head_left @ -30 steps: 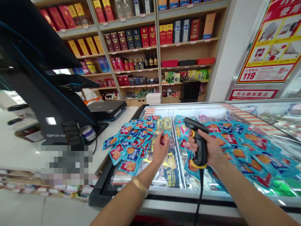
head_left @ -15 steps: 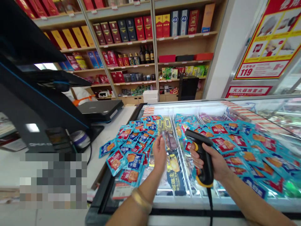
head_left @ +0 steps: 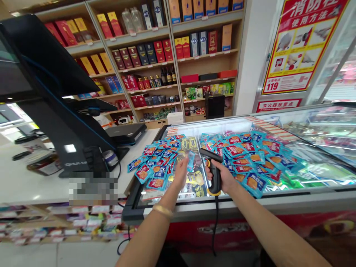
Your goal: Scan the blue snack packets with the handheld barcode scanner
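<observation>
The scanner (head_left: 214, 172) stands nearly upright in the right hand's (head_left: 224, 178) wrapped fingers, its head pointing left. Left of it, the left hand's (head_left: 181, 170) fingers pinch a blurred packet (head_left: 191, 161). Blue-red packets (head_left: 160, 171) lie on both sides; beyond it, right, a poster (head_left: 304, 48) reads "119".

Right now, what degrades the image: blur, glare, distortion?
Head view: motion blur softens the left hand and its packet; white glare streaks the freezer glass; a bright reflection spots the monitor stand; wide-angle stretch tilts the shelves; a pixelated patch hides detail below the stand.
</observation>
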A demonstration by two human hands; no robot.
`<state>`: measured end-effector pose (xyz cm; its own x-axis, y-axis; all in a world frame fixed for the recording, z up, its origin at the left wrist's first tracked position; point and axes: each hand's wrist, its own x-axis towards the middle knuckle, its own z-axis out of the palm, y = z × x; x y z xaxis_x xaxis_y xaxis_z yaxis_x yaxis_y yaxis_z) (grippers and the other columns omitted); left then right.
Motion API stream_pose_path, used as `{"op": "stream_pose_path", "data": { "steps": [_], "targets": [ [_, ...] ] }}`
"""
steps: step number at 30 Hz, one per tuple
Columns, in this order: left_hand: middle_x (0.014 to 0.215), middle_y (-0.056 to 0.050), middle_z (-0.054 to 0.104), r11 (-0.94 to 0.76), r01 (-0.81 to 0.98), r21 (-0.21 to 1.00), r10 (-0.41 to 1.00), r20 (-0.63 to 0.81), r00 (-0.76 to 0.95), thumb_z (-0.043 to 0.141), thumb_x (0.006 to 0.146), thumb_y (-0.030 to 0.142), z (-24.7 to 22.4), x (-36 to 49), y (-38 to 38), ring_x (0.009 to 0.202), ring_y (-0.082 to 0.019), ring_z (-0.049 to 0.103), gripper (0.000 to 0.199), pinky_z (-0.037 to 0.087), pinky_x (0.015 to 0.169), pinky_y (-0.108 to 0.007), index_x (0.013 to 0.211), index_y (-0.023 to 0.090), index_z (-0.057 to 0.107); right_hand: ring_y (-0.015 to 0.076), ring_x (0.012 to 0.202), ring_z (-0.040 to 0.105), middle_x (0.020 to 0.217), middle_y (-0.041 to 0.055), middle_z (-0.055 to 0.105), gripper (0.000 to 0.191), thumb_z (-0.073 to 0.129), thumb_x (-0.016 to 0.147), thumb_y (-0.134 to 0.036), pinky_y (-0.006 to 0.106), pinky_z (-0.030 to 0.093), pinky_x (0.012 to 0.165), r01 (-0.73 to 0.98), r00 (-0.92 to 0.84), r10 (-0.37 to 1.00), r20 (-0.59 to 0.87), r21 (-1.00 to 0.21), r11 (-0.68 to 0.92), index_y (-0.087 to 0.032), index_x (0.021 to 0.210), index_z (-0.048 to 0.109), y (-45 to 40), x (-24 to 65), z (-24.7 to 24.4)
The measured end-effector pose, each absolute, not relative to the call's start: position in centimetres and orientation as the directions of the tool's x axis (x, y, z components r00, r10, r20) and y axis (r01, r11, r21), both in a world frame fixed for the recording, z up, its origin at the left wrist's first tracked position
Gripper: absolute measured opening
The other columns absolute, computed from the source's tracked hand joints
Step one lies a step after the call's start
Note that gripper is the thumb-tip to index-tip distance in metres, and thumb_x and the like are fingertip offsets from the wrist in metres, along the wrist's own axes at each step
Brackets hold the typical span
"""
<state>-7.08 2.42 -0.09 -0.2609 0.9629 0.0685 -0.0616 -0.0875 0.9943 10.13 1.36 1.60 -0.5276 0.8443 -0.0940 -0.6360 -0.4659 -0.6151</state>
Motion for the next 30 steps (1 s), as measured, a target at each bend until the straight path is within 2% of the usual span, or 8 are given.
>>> {"op": "stream_pose_path", "data": {
  "steps": [6, 13, 26, 30],
  "targets": [
    [0.095, -0.01, 0.07, -0.133, -0.242, 0.961, 0.97, 0.076, -0.231, 0.067, 0.07, 0.058, -0.1, -7.3, 1.38, 0.099, -0.023, 0.064, 0.048, 0.048, 0.092, -0.037, 0.087, 0.014, 0.066, 0.0074, 0.045, 0.046, 0.059, -0.0006, 0.056, 0.02, 0.068, 0.075, -0.034, 0.018, 0.041, 0.043, -0.56, -0.601, 0.795, -0.087, -0.664, -0.495, -0.015, 0.078, 0.06, 1.3, 10.26, 1.62],
    [0.097, -0.01, 0.072, -0.125, -0.431, 0.893, 0.979, 0.04, -0.2, 0.073, 0.067, 0.053, -0.12, -7.64, 1.44, 0.102, -0.026, 0.064, 0.044, 0.048, 0.094, -0.037, 0.088, 0.016, 0.068, 0.0072, 0.044, 0.047, 0.058, -0.0005, 0.056, 0.019, 0.067, 0.076, -0.032, 0.019, 0.041, 0.041, -0.496, -0.615, 0.776, -0.139, -0.698, -0.517, -0.014, 0.077, 0.061, 1.71, 10.04, 1.33],
    [0.092, -0.01, 0.073, -0.115, -0.392, 0.913, 0.971, 0.019, -0.239, 0.075, 0.061, 0.056, -0.23, -7.33, 1.59, 0.098, -0.025, 0.066, 0.049, 0.045, 0.097, -0.04, 0.086, 0.014, 0.071, 0.0068, 0.044, 0.046, 0.058, -0.0009, 0.055, 0.022, 0.069, 0.076, -0.035, 0.018, 0.041, 0.042, -0.451, -0.643, 0.752, -0.146, -0.722, -0.526, -0.014, 0.075, 0.06, 1.93, 9.98, 1.07],
    [0.098, -0.011, 0.073, -0.123, -0.366, 0.922, 0.97, 0.033, -0.243, 0.074, 0.064, 0.056, -0.16, -7.25, 1.41, 0.102, -0.026, 0.066, 0.049, 0.045, 0.098, -0.041, 0.089, 0.014, 0.072, 0.0068, 0.044, 0.046, 0.058, -0.0007, 0.055, 0.023, 0.068, 0.075, -0.035, 0.018, 0.04, 0.042, -0.449, -0.658, 0.739, -0.145, -0.712, -0.539, -0.014, 0.073, 0.059, 1.9, 9.84, 1.23]
  ]
}}
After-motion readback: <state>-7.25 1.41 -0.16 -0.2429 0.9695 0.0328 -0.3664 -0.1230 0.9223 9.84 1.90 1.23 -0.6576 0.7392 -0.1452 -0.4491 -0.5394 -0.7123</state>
